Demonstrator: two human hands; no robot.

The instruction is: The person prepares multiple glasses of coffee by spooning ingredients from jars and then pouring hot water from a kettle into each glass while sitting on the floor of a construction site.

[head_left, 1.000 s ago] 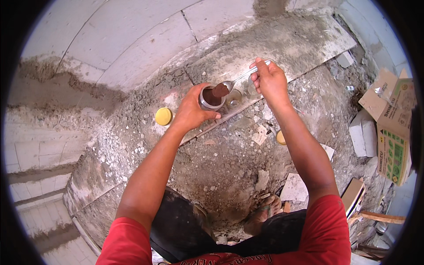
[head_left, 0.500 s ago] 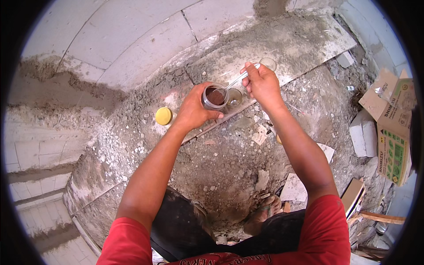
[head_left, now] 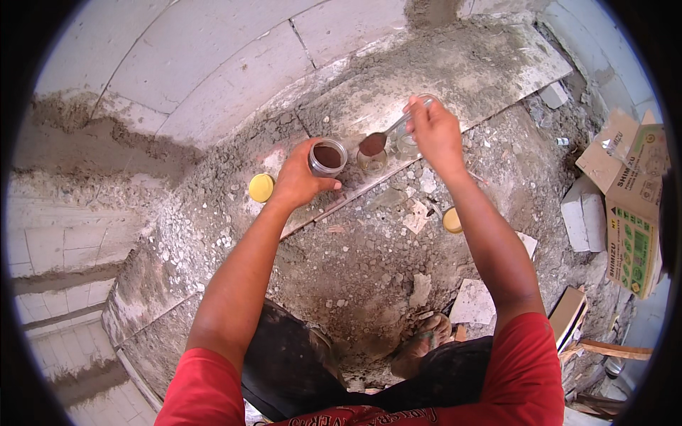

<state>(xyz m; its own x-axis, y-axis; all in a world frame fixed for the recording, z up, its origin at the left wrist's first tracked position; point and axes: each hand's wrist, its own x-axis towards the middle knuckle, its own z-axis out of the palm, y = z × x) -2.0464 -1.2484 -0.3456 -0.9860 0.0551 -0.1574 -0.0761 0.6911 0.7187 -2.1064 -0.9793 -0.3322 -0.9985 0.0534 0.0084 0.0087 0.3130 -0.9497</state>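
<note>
My left hand point(head_left: 298, 174) is wrapped round a clear jar point(head_left: 327, 170) of dark brown powder, its mouth uncovered. Pinched in my right hand point(head_left: 435, 135) is a metal spoon point(head_left: 389, 129) heaped with the same powder. The spoon's bowl hangs over a clear glass point(head_left: 371, 162) standing on the board just right of the jar. A second clear glass point(head_left: 407, 143) stands close by, partly hidden behind my right hand. To the left of my left hand is a container with a yellow lid point(head_left: 261, 187).
Another yellow lid point(head_left: 452, 220) lies on the rubble below my right forearm. The dusty board point(head_left: 490, 71) runs along the block wall point(head_left: 234, 64). A torn cardboard box point(head_left: 632, 206) and a white block point(head_left: 584, 213) stand at the right, above wood scraps.
The spoon has come out of the jar, loaded with powder, and moved right over the glass. My left hand has drawn the jar slightly left.
</note>
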